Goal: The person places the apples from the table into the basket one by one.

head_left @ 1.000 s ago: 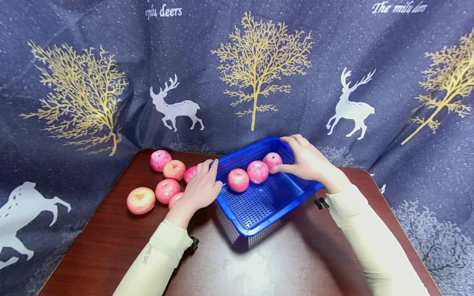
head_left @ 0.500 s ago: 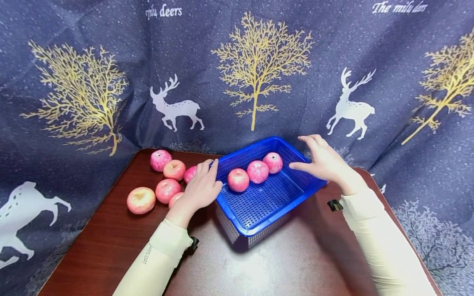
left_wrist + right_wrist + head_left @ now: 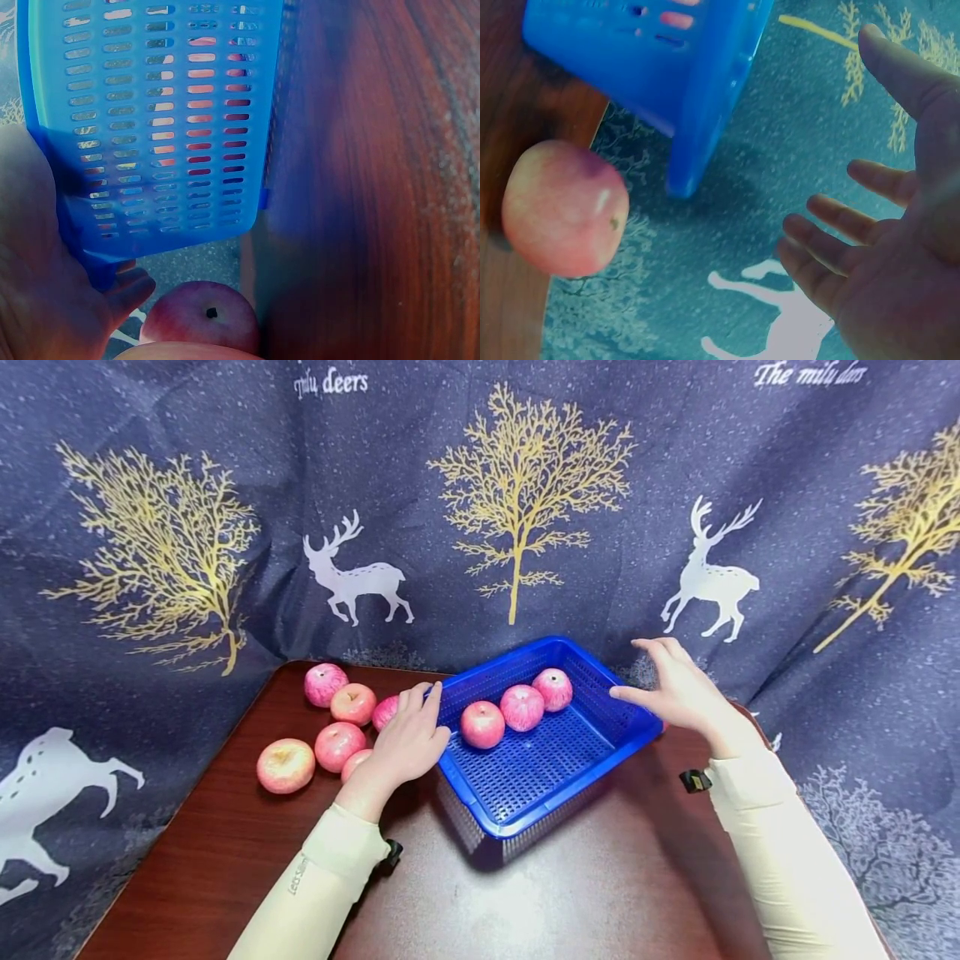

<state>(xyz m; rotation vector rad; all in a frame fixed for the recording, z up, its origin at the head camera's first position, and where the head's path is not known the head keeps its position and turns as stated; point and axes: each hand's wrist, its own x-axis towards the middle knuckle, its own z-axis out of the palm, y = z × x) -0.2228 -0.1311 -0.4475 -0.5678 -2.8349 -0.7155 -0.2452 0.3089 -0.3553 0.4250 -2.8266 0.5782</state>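
Note:
A blue perforated plastic basket sits at an angle on the table, with three red apples inside: one at left, a middle one and one at right. My left hand holds the basket's left rim near its back corner, fingers around the outside in the left wrist view. Off the right end, my right hand is spread in the air, thumb towards the rim, holding nothing. In the right wrist view a gap separates that hand from the basket.
Several apples lie left of the basket, including a big yellowish one; my left hand partly covers some. Another apple lies beyond the basket's right end, mostly hidden in the head view. A printed cloth hangs behind the brown table.
My right hand has left the basket's right end and moved away to the right, its fingers empty. My left hand, the basket and its apples have stayed in place.

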